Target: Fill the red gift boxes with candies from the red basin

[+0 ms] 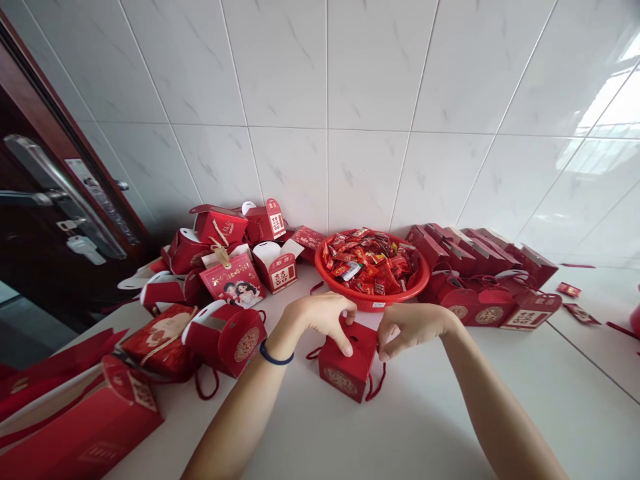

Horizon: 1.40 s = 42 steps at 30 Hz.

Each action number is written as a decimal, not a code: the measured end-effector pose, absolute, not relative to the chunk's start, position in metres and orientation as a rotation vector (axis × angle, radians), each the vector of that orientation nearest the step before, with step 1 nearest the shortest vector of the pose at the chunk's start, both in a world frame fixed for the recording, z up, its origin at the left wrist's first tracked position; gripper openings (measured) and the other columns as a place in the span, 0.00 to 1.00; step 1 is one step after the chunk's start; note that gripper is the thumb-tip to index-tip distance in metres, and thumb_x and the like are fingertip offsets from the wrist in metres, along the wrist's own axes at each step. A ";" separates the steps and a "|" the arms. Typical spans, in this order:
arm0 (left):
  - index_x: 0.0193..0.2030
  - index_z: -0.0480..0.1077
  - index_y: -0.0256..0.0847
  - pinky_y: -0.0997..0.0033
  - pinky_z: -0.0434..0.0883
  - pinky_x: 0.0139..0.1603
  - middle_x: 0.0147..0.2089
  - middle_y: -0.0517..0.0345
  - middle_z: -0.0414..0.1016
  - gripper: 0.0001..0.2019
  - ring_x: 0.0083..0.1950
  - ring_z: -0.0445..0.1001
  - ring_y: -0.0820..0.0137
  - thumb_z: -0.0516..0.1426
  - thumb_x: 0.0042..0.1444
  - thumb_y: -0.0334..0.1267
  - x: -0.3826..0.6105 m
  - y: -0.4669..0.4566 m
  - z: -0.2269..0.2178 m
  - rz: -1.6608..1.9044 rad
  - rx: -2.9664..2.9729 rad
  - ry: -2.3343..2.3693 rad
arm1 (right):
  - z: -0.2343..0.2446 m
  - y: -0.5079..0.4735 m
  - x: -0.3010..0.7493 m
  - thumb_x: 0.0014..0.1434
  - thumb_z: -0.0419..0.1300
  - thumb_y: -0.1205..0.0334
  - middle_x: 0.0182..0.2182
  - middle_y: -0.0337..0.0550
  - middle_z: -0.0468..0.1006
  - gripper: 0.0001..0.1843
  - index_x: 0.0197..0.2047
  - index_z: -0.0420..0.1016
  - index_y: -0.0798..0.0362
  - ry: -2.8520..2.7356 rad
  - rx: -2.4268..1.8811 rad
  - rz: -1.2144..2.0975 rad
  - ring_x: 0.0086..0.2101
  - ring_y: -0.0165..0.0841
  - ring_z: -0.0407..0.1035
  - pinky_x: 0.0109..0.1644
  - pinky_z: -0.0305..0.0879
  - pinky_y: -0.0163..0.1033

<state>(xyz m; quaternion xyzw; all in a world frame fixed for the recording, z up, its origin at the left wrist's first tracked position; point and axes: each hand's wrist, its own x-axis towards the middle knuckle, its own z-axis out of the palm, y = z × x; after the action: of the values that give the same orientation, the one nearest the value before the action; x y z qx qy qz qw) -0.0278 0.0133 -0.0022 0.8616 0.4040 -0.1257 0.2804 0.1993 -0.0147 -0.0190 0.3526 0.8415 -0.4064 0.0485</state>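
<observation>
A small red gift box [345,367] with a round gold emblem on its front stands on the white table, its top flaps folded over. My left hand [327,321] is closed on the box's top, thumb on the front flap and fingers over the far side. At the box's right side, my right hand [413,330] is pinched around a dark red cord [377,388], which loops down from its fingertips beside the box. Another bit of cord [313,354] sticks out on the left. The fingertips of both hands are partly hidden.
Behind the box stands a red plastic basin [373,301] full of wrapped sweets. Several red gift boxes [233,340] crowd the left, and rows of more boxes [493,310] stand on the right. Loose packets [580,313] lie farther right. Tiled wall behind; door [55,200] at left.
</observation>
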 end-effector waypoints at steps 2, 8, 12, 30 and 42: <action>0.42 0.71 0.45 0.71 0.65 0.37 0.50 0.58 0.76 0.27 0.52 0.72 0.59 0.70 0.38 0.54 -0.028 0.014 -0.003 -0.340 2.298 1.081 | -0.019 -0.014 0.201 0.53 0.66 0.38 0.29 0.41 0.81 0.25 0.34 0.86 0.55 2.541 1.068 -1.299 0.32 0.33 0.72 0.40 0.68 0.36; 0.41 0.71 0.45 0.71 0.66 0.35 0.48 0.58 0.76 0.27 0.49 0.73 0.60 0.70 0.37 0.55 -0.029 0.016 -0.004 -0.318 2.281 1.068 | -0.018 -0.015 0.201 0.53 0.66 0.40 0.31 0.43 0.84 0.25 0.36 0.87 0.56 2.484 1.032 -1.344 0.34 0.36 0.76 0.34 0.67 0.34; 0.41 0.70 0.44 0.70 0.66 0.33 0.44 0.57 0.77 0.28 0.46 0.74 0.60 0.71 0.36 0.55 -0.028 0.014 -0.002 -0.333 2.271 1.088 | -0.020 -0.016 0.197 0.51 0.69 0.41 0.37 0.46 0.86 0.26 0.42 0.87 0.54 2.441 0.943 -1.462 0.41 0.39 0.78 0.40 0.70 0.34; 0.47 0.66 0.41 0.74 0.73 0.27 0.63 0.44 0.65 0.29 0.29 0.75 0.75 0.70 0.41 0.48 -0.029 0.010 -0.002 -0.275 2.067 1.303 | 0.004 -0.025 0.194 0.54 0.72 0.56 0.32 0.43 0.80 0.15 0.37 0.74 0.56 2.500 1.225 -2.557 0.34 0.32 0.75 0.43 0.69 0.39; 0.45 0.68 0.42 0.73 0.66 0.27 0.46 0.58 0.76 0.19 0.30 0.77 0.70 0.58 0.43 0.29 -0.050 0.008 0.014 0.281 2.066 1.169 | 0.015 -0.037 0.200 0.55 0.71 0.51 0.31 0.39 0.75 0.15 0.38 0.80 0.54 2.693 1.510 -2.333 0.31 0.30 0.68 0.37 0.65 0.37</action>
<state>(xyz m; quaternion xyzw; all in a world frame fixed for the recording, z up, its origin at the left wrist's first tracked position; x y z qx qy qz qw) -0.0496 0.0078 0.0141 0.8040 0.4551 0.1095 0.3667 0.2003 -0.0375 0.0148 0.3647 0.6503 -0.5633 -0.3562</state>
